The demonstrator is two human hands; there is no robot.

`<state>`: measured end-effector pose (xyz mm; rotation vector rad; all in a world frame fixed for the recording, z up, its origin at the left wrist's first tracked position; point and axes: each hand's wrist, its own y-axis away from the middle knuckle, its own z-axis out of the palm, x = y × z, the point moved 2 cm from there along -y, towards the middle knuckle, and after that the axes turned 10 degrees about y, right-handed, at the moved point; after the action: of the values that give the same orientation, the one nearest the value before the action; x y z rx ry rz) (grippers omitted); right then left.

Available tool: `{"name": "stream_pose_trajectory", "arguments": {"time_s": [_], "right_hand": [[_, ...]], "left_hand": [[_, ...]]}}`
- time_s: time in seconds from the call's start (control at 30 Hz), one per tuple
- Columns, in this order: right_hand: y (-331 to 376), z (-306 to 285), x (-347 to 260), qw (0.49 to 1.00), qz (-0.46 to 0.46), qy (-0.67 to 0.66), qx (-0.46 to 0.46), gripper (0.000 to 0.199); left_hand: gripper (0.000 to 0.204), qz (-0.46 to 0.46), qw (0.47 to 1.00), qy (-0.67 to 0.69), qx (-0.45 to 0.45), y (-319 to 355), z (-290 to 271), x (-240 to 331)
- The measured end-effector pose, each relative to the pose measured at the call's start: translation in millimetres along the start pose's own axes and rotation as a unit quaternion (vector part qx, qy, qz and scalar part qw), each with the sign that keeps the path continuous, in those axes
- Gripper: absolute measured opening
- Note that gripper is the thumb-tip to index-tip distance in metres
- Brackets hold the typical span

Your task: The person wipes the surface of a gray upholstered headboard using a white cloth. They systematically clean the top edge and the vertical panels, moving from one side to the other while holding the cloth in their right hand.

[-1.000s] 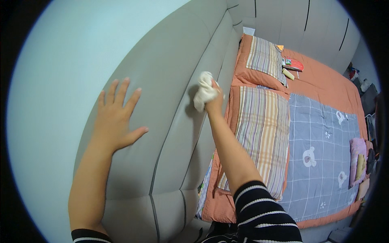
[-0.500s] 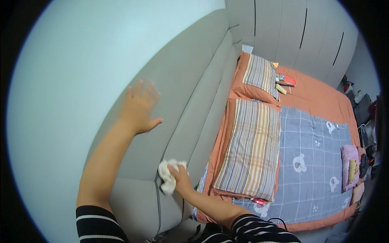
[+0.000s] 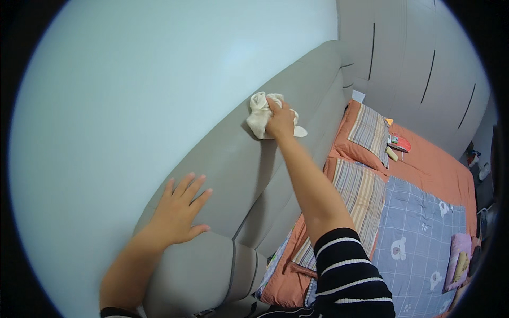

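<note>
A crumpled cream cloth (image 3: pixel 260 119) is gripped in my right hand (image 3: pixel 281 122), up by the top edge of the grey padded headboard (image 3: pixel 222 175). My right arm stretches across the headboard and casts a shadow on it. Lower and to the left, my left hand (image 3: pixel 179 212) is open with its fingers spread, at the headboard's upper edge beside the pale wall (image 3: pixel 132 106). It holds nothing. Whether the left palm presses on the padding I cannot tell.
Right of the headboard lies a bed with an orange sheet (image 3: pixel 435 164), striped pillows (image 3: pixel 360 185) and a grey-blue bear-patterned blanket (image 3: pixel 419 233). A red paddle-shaped item (image 3: pixel 404 143) and small things lie near the far pillow. A grey wardrobe (image 3: pixel 403 53) stands at the back.
My right hand has carried the cloth from the headboard's lower seam up to its top edge, farther away. My left hand sits lower in view, fingers still spread. The whole view has shifted.
</note>
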<state>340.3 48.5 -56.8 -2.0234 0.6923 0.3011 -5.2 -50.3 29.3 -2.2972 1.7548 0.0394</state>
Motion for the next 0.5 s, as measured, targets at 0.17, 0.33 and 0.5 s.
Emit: {"name": "stream_pose_trajectory", "arguments": {"time_s": [0.17, 0.33, 0.5], "right_hand": [[54, -25, -53, 0.979, -0.082, -0.169, -0.080, 0.044], [147, -91, -99, 0.925, -0.250, -0.264, -0.110, 0.043], [74, -41, -69, 0.955, -0.262, -0.108, -0.091, 0.040]], "left_hand": [[0.053, -0.003, 0.994, 0.111, 0.007, -3, 0, -24], [0.047, 0.004, 0.994, 0.108, 0.010, -4, 2, -25], [0.045, 0.004, 0.994, 0.106, 0.024, 4, -1, -26]]}}
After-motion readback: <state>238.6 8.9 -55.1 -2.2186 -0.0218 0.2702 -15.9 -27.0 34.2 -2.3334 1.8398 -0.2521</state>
